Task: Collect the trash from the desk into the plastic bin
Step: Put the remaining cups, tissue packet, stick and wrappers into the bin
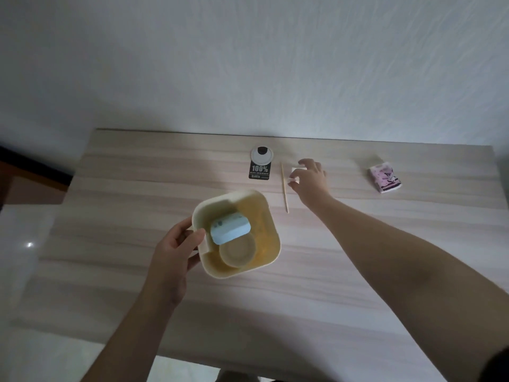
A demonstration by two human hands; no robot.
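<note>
A cream plastic bin (268, 245) stands on the wooden desk (358, 257), left of centre. Inside it lie a light blue packet (230, 228) and a round beige lid. My left hand (176, 248) grips the bin's left rim. My right hand (309, 176) reaches to the far middle of the desk, its fingers closing around a small white piece of paper (295, 172). A thin wooden stick (284, 190) lies just left of that hand. A pink and white tissue pack (385, 178) rests at the far right.
A round grey cable grommet (262, 154) sits at the desk's back edge, with a black "100%" tag (259, 171) in front of it. A white wall rises behind the desk. Pale floor shows to the left and in front.
</note>
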